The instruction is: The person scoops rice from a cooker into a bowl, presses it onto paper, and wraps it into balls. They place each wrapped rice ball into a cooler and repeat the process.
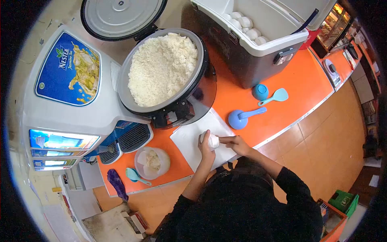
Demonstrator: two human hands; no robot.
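Note:
Held in my left hand [207, 146] is a small round white paper-wrapped bundle [211, 141], with the thumb over its top. From the right, my right hand [236, 145] meets the bundle's side, its fingers closed together and the foremost ones against the wrapping. Both hands are over a stack of white paper sheets [187, 139] on the orange counter [290, 94]. Beyond the paper stands a large open rice cooker [207, 97] filled with white rice [163, 66]. What is inside the bundle is hidden by its wrapping.
An open cooler [250, 64] holds several similar white bundles [246, 24]. To the right lie a blue cup [260, 92], a light-blue rice paddle [278, 95] and a blue ladle [238, 119]. Leftward are a tub [163, 163], a turquoise scoop [132, 174] and a drink dispenser [92, 117].

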